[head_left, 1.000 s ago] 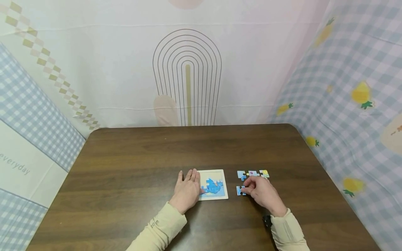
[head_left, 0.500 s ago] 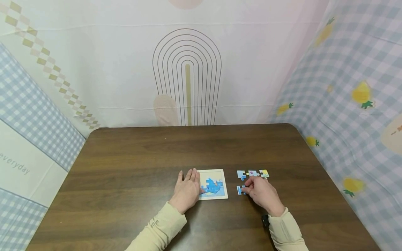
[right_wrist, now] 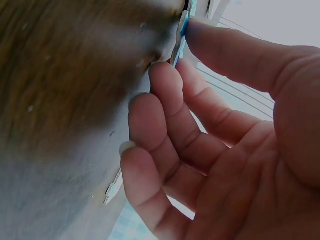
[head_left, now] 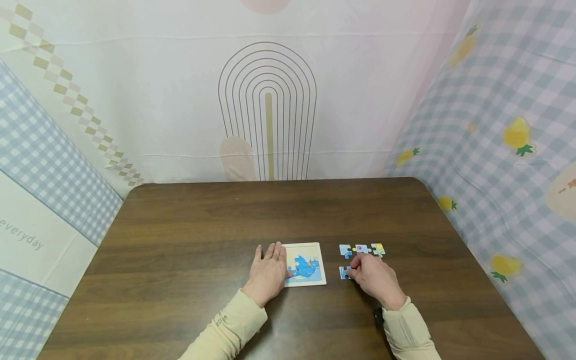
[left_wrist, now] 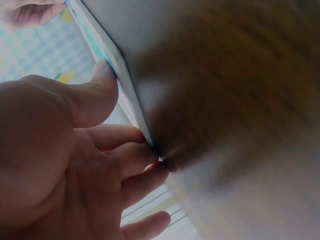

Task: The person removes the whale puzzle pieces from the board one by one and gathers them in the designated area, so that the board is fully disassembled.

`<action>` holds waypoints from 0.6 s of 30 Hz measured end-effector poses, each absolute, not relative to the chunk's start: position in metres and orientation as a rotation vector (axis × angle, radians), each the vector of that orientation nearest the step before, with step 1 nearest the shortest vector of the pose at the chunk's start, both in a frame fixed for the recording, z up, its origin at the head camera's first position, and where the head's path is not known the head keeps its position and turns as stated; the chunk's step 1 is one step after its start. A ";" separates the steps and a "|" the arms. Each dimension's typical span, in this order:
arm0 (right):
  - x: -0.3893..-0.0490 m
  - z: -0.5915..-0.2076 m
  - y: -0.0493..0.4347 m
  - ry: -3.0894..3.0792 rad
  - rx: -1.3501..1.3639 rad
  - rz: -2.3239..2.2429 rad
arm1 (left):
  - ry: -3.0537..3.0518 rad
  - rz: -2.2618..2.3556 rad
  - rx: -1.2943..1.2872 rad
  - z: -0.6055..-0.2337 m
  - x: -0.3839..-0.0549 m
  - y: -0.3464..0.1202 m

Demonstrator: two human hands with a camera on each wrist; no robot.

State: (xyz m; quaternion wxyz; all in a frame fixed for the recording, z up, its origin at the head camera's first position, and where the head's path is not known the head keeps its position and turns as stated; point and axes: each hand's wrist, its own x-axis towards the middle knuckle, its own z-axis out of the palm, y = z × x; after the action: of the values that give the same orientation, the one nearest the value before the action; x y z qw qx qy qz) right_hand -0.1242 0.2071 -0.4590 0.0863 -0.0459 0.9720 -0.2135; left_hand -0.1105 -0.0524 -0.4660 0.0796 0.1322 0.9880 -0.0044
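Two digits of the right hand [head_left: 378,281], thumb and forefinger, pinch a blue-and-white puzzle piece [head_left: 343,272] at the table just right of the puzzle tray [head_left: 323,265]; its other fingers curl in beside them. The left hand [head_left: 265,277] lies over the tray's left edge, fingers extended, thumb touching its face. Inside the tray, fitted pieces show part of a blue animal picture [head_left: 305,267]. Right of the tray, near its far edge, three loose pieces [head_left: 362,249] lie in a row, the rightmost bearing a yellow shape. Cream sleeves [head_left: 411,327] reach in from the near side of the tray, a black band [head_left: 378,316] showing at the right cuff. Brown table [head_left: 202,225] surrounds the tray; beyond it hangs a white cloth [head_left: 180,100] with thin line arches.
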 end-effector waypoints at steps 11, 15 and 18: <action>-0.124 -0.460 0.206 2.922 -0.160 -0.612 | 2.951 -0.010 0.393 -0.466 -0.110 -0.053; -0.123 -0.460 0.205 2.934 -0.181 -0.594 | 2.940 -0.009 0.397 -0.466 -0.110 -0.053; -0.123 -0.460 0.205 2.948 -0.199 -0.585 | 2.938 -0.010 0.393 -0.466 -0.110 -0.053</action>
State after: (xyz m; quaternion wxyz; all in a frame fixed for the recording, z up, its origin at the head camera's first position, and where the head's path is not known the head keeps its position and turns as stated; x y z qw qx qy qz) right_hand -0.1228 0.2054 -0.4596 0.0646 -0.0658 0.9767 -0.1939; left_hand -0.1101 -0.0526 -0.4657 0.0884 0.1321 0.9873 -0.0034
